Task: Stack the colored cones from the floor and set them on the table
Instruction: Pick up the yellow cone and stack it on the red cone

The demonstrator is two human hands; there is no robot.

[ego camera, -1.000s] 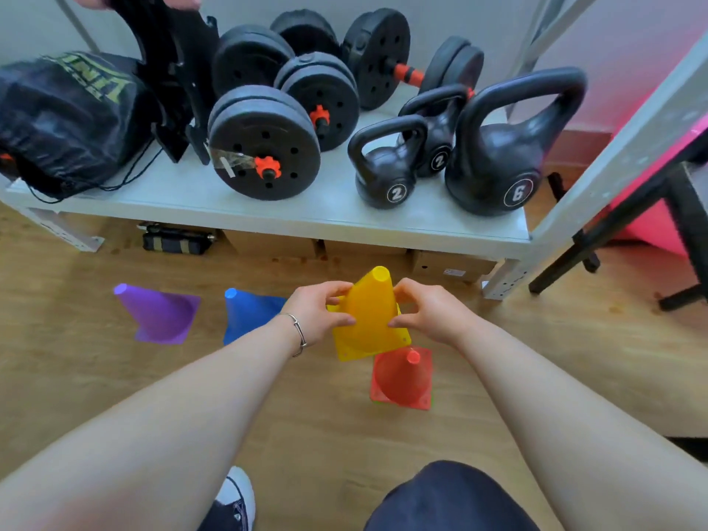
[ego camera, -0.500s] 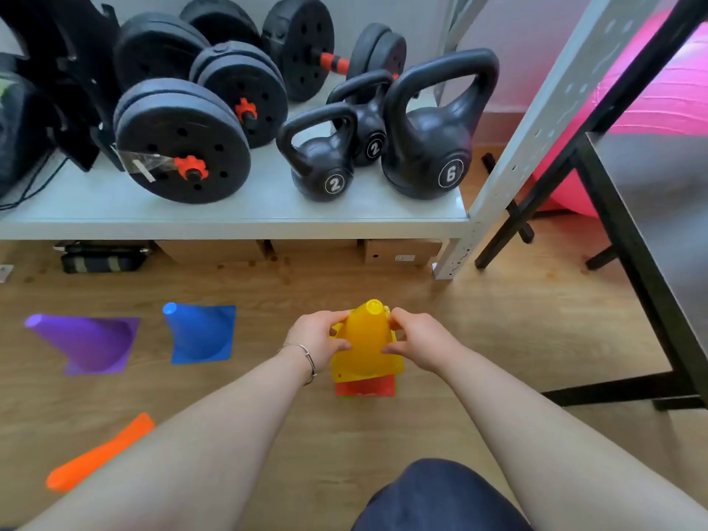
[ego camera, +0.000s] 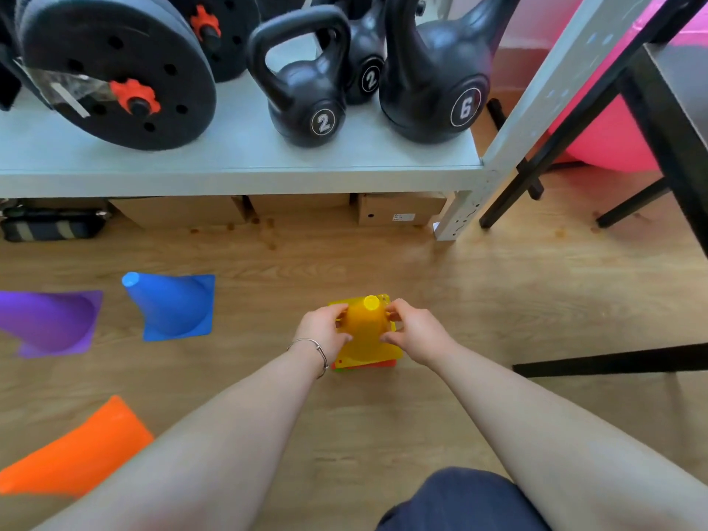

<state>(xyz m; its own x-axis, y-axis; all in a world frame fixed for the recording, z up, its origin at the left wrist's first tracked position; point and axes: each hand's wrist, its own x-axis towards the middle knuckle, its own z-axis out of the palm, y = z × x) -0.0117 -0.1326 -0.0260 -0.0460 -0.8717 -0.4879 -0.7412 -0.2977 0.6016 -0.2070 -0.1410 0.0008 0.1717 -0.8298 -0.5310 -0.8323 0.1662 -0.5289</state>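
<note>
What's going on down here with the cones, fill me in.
A person is stacking cones on the wooden floor. Both hands, left hand and right hand, grip the yellow cone, which sits on top of a red cone whose base edge shows underneath. The blue cone, purple cone and orange cone lie loose on the floor to the left. Nothing is on the table yet.

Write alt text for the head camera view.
Both hands, left hand and right hand, grip a yellow cone seated on a red cone on the wooden floor. Blue cone, purple cone and orange cone lie left.
</note>
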